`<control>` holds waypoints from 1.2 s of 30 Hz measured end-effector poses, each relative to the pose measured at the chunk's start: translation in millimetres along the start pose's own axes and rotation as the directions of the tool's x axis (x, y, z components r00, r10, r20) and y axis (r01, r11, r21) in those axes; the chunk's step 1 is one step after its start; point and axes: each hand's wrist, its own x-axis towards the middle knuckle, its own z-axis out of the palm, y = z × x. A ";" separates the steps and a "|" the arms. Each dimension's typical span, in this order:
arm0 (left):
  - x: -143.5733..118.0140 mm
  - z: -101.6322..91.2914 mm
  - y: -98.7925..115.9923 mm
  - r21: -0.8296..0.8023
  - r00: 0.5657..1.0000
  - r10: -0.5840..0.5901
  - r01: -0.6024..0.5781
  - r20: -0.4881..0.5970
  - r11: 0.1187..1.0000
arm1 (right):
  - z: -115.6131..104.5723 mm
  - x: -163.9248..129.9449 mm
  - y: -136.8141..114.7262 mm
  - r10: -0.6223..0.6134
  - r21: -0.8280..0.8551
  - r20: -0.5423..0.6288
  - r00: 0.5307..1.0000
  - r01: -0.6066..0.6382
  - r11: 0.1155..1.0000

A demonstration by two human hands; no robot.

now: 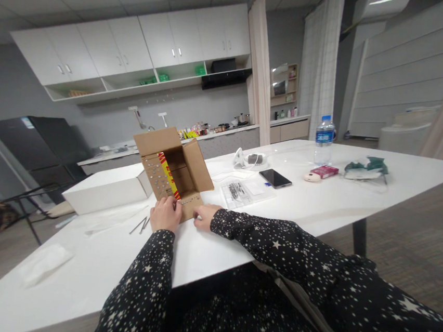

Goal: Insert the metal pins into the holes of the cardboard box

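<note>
We are resting both hands on the near flap of a small cardboard box [173, 174], which is lying on its side on the smooth white counter [320, 201] with its open mouth facing us. The left hand [165, 214] is pressing on the flap's left part, fingers curled; the right hand [204, 216] is touching its right edge, fingers bent. We cannot tell whether either grip is closing around anything. Rows of small shiny metal studs are dotting the flap, and a red and yellow strip is running down the box's left inner wall. A long white box [105, 191] is sitting just left of it. A clear plastic bag [238, 192] is lying to the right, and a dark phone [275, 178] farther right.
</note>
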 end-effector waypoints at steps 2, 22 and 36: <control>0.4 -0.5 -1.0 -0.009 1.000 -0.011 0.011 0.013 1.000 | 1.4 0.7 0.8 -0.003 -0.001 -0.005 1.000 0.003 1.000; 3.2 1.7 -9.9 -0.012 0.991 -0.041 0.042 0.127 0.999 | 3.5 1.8 2.7 -0.005 0.003 -0.007 1.000 0.005 1.000; 0.7 -3.9 -5.5 -0.027 0.988 -0.025 0.029 0.153 0.999 | -0.1 -1.6 0.0 0.004 0.005 -0.005 1.000 -0.004 1.000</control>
